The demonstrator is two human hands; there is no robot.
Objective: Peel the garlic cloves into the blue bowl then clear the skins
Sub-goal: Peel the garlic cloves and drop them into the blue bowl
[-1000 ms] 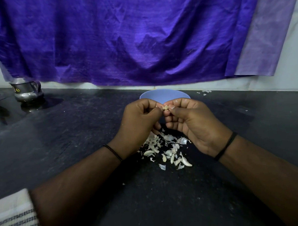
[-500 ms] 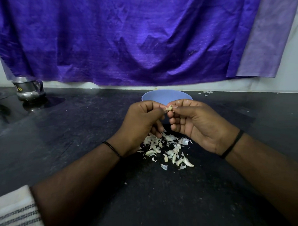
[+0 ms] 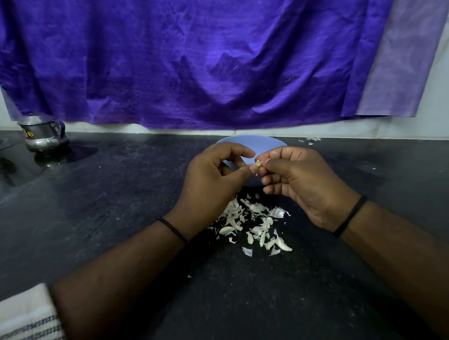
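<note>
A small pale garlic clove is pinched in the right hand grip above the round blue bowl; the left hand, curled, holds nothing visible. Light, slippery, best held at its ends.

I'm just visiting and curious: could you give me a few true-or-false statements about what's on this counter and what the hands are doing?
1. The right hand pinches a garlic clove. True.
2. The bowl is red. False: it is blue.
3. Skins lie on the counter below the hands. True.
4. The metal pot stands at the right. False: it stands far left.
5. The left hand lies flat on the counter. False: it is raised beside the clove.
</note>
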